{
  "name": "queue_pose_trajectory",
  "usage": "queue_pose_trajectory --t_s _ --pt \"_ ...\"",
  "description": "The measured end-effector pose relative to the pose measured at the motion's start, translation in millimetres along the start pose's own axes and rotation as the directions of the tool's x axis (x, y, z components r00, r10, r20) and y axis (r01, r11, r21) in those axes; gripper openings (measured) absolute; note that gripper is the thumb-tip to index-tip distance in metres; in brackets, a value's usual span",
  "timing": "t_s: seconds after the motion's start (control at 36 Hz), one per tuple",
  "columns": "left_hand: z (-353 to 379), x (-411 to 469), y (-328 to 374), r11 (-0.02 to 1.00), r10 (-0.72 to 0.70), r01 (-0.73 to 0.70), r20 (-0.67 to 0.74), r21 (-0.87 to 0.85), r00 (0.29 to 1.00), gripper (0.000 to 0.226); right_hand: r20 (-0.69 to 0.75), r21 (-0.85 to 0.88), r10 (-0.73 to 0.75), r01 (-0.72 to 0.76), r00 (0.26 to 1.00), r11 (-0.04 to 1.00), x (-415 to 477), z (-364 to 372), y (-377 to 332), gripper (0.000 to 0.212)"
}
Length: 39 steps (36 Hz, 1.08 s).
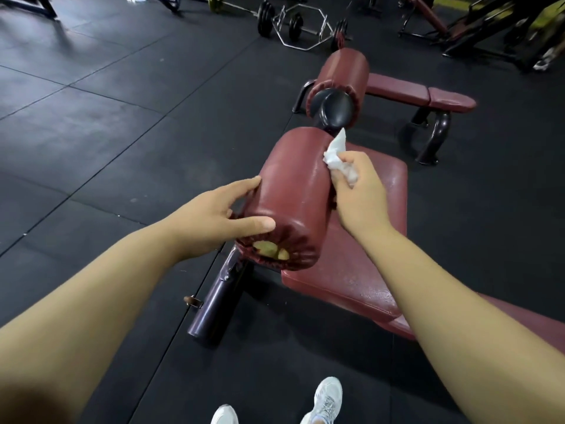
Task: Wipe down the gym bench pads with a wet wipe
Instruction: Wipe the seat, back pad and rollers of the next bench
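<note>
A person stands over a maroon gym bench on a black rubber tile floor [91, 117], both bare arms reaching forward.

The left hand [220, 218] is spread wide, fingers mostly straight. Its thumb presses the gathered near end of the near roller pad [293, 185] and its index finger lies along the roller's left side, bracing it.

The right hand [357, 191] is curled round a crumpled white wet wipe [336, 154], pinching it between thumb and fingers. The wipe touches the right side of the same roller, toward its far end, with a loose corner sticking up.

The roller's vinyl cover is glossy. At its near end the puckered cover leaves a gap where yellowish foam [270, 250] shows.

Just right of the roller and below it lies the bench's flat seat pad [367, 255], its maroon surface cracked and worn. A dark metal frame tube [214, 304] runs down to the floor beneath the roller's near end.

A second roller pad [342, 71] sits beyond the first, with a black cap in its near end. Farther right stands another maroon flat bench [422, 93] on black legs.

On the far floor rests a hex bar [296, 26] loaded with black plates. Two white trainers [327, 399] show at the near edge.
</note>
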<state>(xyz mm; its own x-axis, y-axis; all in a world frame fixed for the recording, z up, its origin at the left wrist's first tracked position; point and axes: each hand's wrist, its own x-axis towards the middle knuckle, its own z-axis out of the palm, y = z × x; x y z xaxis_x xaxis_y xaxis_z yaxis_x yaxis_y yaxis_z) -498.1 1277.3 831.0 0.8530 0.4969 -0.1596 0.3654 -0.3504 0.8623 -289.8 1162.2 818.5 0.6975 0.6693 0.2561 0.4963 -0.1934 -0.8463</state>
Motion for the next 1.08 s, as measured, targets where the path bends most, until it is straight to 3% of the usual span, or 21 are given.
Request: queue_pose_trajectory --t_s 0.11,0.19,0.28,0.39,0.47,0.53,0.58,0.67,0.75,0.83,0.92,1.03,1.08 --pt "5.9 2.3 11.7 0.988 0.022 -0.010 -0.077 0.151 0.997 0.092 0.020 -0.119 -0.054 0.056 0.998 0.991 4.2 1.0 -11.9 0.020" --pt "7.4 5.0 11.9 0.990 0.026 -0.011 -0.105 0.141 0.994 0.103 0.035 -0.180 -0.099 0.103 0.995 0.978 0.7 -1.5 -14.1 0.024" --pt "4.8 5.8 5.0 0.997 0.002 0.003 -0.065 0.072 0.998 0.093 0.027 -0.195 -0.268 0.268 0.963 0.944 -14.3 -2.4 -17.1 0.021" --pt "2.8 7.4 -3.2 1.000 0.008 -0.008 -0.049 -0.005 0.999 0.071 0.133 -0.124 -0.575 0.589 0.808 0.799 -35.2 -6.3 -13.1 0.015" --pt "2.8 7.4 -2.1 1.000 0.014 -0.014 -0.055 -0.004 0.998 0.061 0.210 -0.086 -0.671 0.697 0.711 0.712 -33.1 -13.3 -13.2 0.012" --pt "3.6 8.1 -1.3 1.000 0.014 -0.014 -0.055 0.002 0.998 0.069 0.229 -0.128 -0.663 0.697 0.713 0.706 -15.0 -16.5 -14.5 0.010" --pt "3.8 9.6 -0.5 1.000 0.021 -0.020 -0.065 0.015 0.998 0.077 0.189 -0.219 -0.581 0.611 0.791 0.761 12.7 -16.3 -12.3 0.008" --pt "3.9 8.1 4.8 0.994 0.057 -0.050 -0.071 0.101 0.996 0.081 0.045 -0.328 -0.329 0.325 0.943 0.887 54.8 -17.7 -8.0 0.012" --pt "3.4 5.1 9.5 0.986 0.074 -0.062 -0.077 0.152 0.994 0.081 -0.018 -0.345 -0.096 0.084 0.995 0.935 65.5 -16.4 0.5 0.023" --pt "0.8 4.0 9.8 0.983 0.098 -0.087 -0.063 0.161 0.993 0.070 -0.059 -0.293 -0.220 0.194 0.974 0.936 27.4 -10.9 -1.1 0.034" --pt "-1.4 4.8 8.5 0.981 0.104 -0.094 -0.047 0.169 0.994 0.073 0.003 -0.140 -0.385 0.382 0.923 0.914 -34.9 -10.0 2.4 0.018" --pt "-3.4 6.6 12.5 0.990 0.073 -0.071 -0.014 0.118 0.997 0.077 0.032 0.003 -0.409 0.409 0.912 0.913 -72.0 -9.8 7.8 0.003" --pt "-2.9 7.2 19.3 0.977 0.106 -0.100 -0.021 0.186 0.994 0.080 0.022 -0.006 -0.450 0.450 0.893 0.893 -62.9 -9.7 7.9 0.003"
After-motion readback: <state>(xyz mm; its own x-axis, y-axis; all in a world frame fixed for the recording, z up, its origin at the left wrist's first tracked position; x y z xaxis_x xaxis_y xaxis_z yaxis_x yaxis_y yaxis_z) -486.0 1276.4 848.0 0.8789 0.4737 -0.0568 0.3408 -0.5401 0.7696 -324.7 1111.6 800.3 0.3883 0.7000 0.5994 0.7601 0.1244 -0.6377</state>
